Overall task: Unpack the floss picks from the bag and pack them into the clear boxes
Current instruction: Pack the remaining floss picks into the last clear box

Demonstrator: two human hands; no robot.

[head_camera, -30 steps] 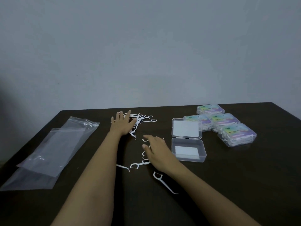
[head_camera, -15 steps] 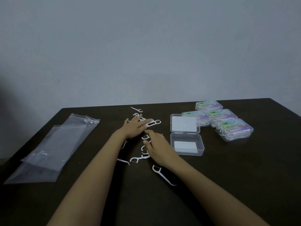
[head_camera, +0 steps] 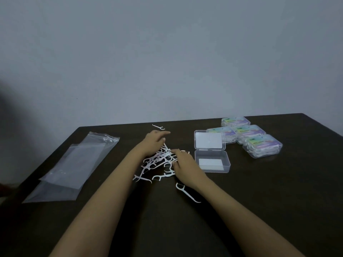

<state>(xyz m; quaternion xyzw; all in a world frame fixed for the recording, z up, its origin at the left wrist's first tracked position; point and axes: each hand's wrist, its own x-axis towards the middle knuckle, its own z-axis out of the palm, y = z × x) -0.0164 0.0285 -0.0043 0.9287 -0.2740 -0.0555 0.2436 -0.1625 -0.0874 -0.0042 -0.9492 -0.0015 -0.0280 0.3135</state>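
A loose pile of white floss picks [head_camera: 159, 158] lies on the dark table between my hands. My left hand [head_camera: 154, 142] rests flat on the far side of the pile with fingers straight. My right hand [head_camera: 183, 167] lies on the near right side, its fingers touching the picks. An open clear box [head_camera: 211, 162] with its lid [head_camera: 208, 140] tipped back sits just right of my right hand; only a white label shows inside. Single picks lie apart: a stray floss pick [head_camera: 187, 192] near my right wrist and a far floss pick [head_camera: 158, 127] beyond my left hand.
Flat clear plastic bags [head_camera: 74, 164] lie at the table's left side. Several closed clear boxes [head_camera: 259, 145] filled with picks stand at the back right. The table's far edge meets a grey wall [head_camera: 167, 62].
My left hand has swept the far picks toward me and to the right, bunching them into one pile against my right hand. The right hand has barely shifted.
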